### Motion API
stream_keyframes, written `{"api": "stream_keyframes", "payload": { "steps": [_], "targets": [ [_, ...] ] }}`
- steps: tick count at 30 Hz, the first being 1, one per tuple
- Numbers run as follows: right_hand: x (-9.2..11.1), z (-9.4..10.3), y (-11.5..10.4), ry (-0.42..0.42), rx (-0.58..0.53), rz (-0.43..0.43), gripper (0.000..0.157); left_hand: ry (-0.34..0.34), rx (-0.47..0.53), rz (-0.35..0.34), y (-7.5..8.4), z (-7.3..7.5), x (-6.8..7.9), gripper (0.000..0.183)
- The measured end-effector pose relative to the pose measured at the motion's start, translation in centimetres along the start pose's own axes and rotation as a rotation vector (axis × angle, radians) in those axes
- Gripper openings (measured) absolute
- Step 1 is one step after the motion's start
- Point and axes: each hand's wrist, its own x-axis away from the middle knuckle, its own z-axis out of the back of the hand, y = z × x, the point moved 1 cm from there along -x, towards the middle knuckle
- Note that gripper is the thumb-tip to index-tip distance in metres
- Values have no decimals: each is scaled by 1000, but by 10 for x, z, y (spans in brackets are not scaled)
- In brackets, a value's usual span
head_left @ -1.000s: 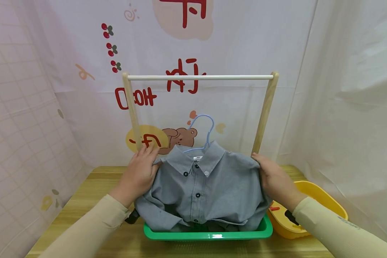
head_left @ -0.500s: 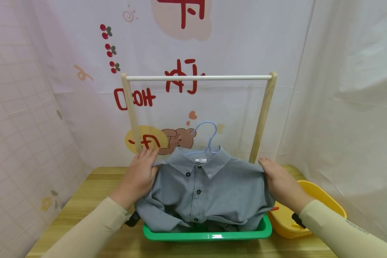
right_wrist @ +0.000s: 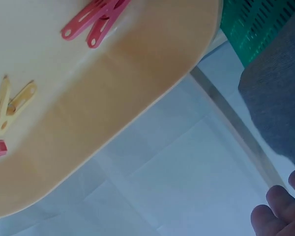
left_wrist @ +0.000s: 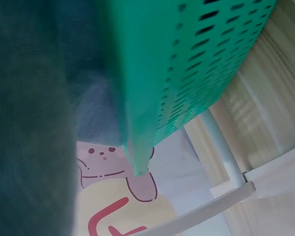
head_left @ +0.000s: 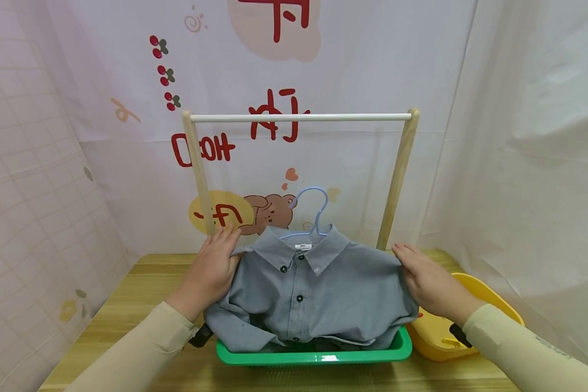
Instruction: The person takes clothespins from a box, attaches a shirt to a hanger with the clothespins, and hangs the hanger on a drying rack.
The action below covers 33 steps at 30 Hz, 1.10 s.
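Note:
A grey button-up shirt (head_left: pixel 343 294) with a pointed collar lies front up in a green basket (head_left: pixel 318 357). A light blue hanger (head_left: pixel 318 218) sits inside it, its hook standing up out of the collar. On the left, my left hand (head_left: pixel 210 272) holds the shirt's shoulder, fingers pointing up and thumb at the cloth. My right hand (head_left: pixel 431 283) grips the opposite shoulder, its thumb hidden behind the fabric. In the right wrist view, a few bent fingertips of the right hand (right_wrist: pixel 285 211) show below the shirt (right_wrist: pixel 275 93).
Behind the basket stands a clothes rack with a white rail (head_left: pixel 299 117) and wooden posts (head_left: pixel 397 179). To the right, a yellow tub (head_left: pixel 490 294) contains pink clothespins (right_wrist: pixel 96 22) and a pale yellow clothespin (right_wrist: pixel 12 105). All stand on a wooden table (head_left: pixel 127 305).
My right hand has shifted right and slightly down, drawing the shirt's shoulder outward. The collar and hanger have sunk lower. My left hand has stayed nearly in place.

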Motion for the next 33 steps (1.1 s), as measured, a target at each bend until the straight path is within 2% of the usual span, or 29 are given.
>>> {"api": "stream_keyframes", "payload": {
  "steps": [5, 9, 12, 14, 24, 28, 33],
  "targets": [
    [1, 6, 10, 19, 0, -21, 48, 1, 7, 11, -2, 0, 1, 53],
    [2, 11, 25, -2, 27, -123, 40, -2, 5, 17, -3, 2, 1, 54],
    [5, 13, 38, -91, 55, -212, 35, -7, 8, 26, -5, 2, 2, 54],
    [8, 13, 46, -154, 75, -236, 33, -9, 7, 31, -6, 3, 2, 54],
    [23, 3, 79, -390, 137, -173, 45, 1, 3, 26, -8, 4, 4, 54],
    [29, -7, 93, -464, 134, -184, 49, -6, -2, 30, -7, 4, 5, 54],
    [33, -17, 102, -496, 66, -242, 48, -10, -11, 32, -5, 4, 5, 54]
  ]
}}
